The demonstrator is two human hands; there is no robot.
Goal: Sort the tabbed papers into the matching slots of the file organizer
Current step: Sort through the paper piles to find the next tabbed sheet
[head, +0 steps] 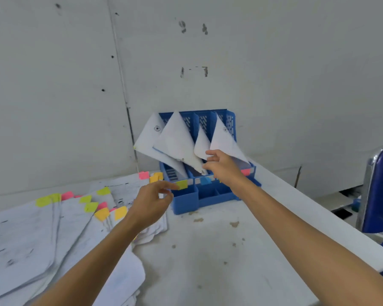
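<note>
Head view: right hand (pixel 221 167), fingers pinching the lower edge of a drooping white sheet (pixel 224 140) that stands in the rightmost slot of the blue file organizer (pixel 208 194); left hand (pixel 150 203), loosely curled, holding nothing, just short of the organizer's yellow label (pixel 182 184). Three more sheets lean in the other slots. The pile of tabbed papers (pixel 53 230) lies spread on the white table (pixel 208 250), left of the organizer. A blue chair (pixel 378 191) stands at far right.
</note>
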